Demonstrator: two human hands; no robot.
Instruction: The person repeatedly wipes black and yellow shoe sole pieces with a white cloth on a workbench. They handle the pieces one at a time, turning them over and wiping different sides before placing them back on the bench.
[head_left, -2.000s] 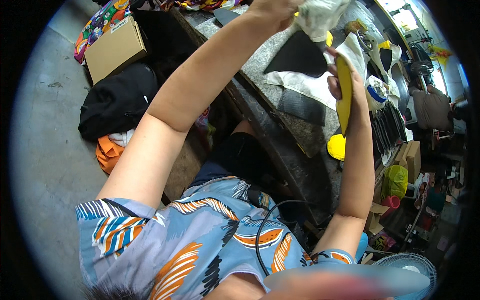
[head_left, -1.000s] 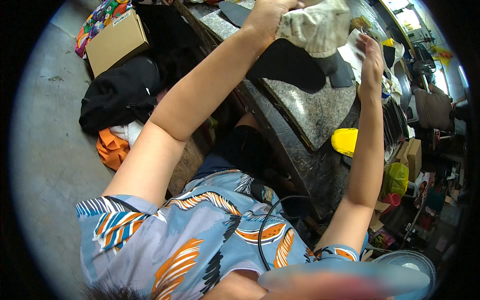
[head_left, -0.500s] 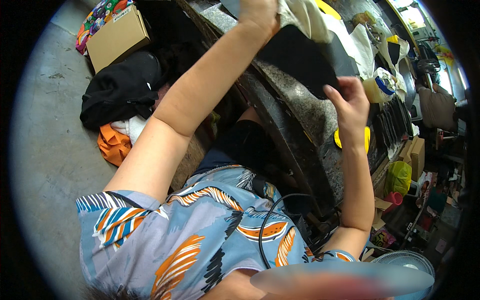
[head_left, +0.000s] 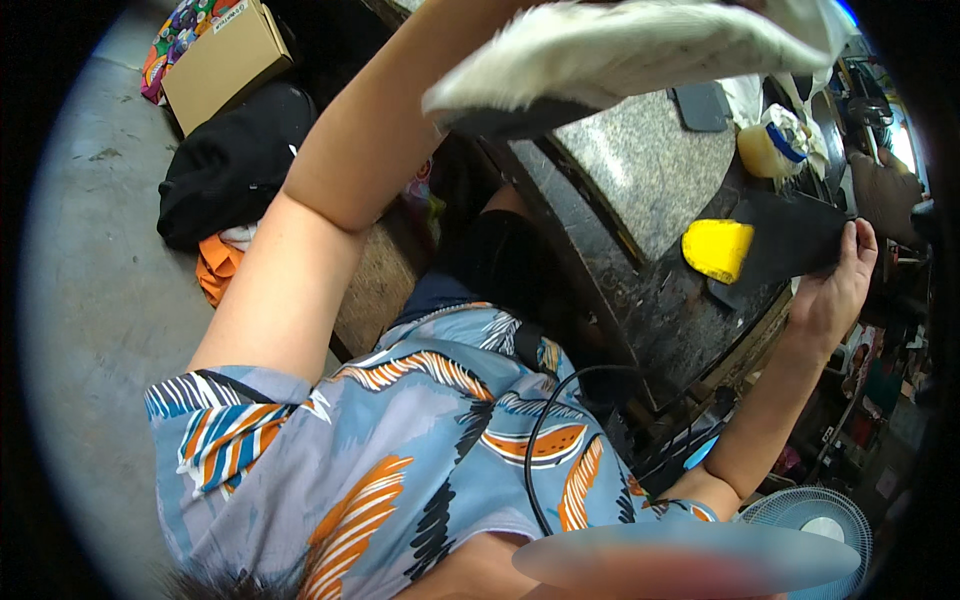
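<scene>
My right hand [head_left: 838,285] pinches the outer edge of a flat black sheet [head_left: 800,235] between thumb and fingers, over the right part of the bench. Next to the sheet lies a bright yellow rounded piece [head_left: 715,250], partly covered by it. My left forearm [head_left: 400,120] runs up past the top edge, and the hand itself is out of the picture. A large off-white piece of cloth [head_left: 640,55] with a dark underside hangs across the top, blurred at its edges; what holds it cannot be seen.
A speckled stone slab [head_left: 640,170] rests on the dark worn bench [head_left: 660,335]. Behind it stand a tub with a blue rim [head_left: 770,152] and a dark flat piece [head_left: 703,107]. A cardboard box [head_left: 220,70] and black bag [head_left: 235,165] are at left, a fan [head_left: 815,535] lower right.
My right hand has carried the black sheet right and down, away from the off-white cloth. The cloth now spreads across the top, and my left hand has gone out of view.
</scene>
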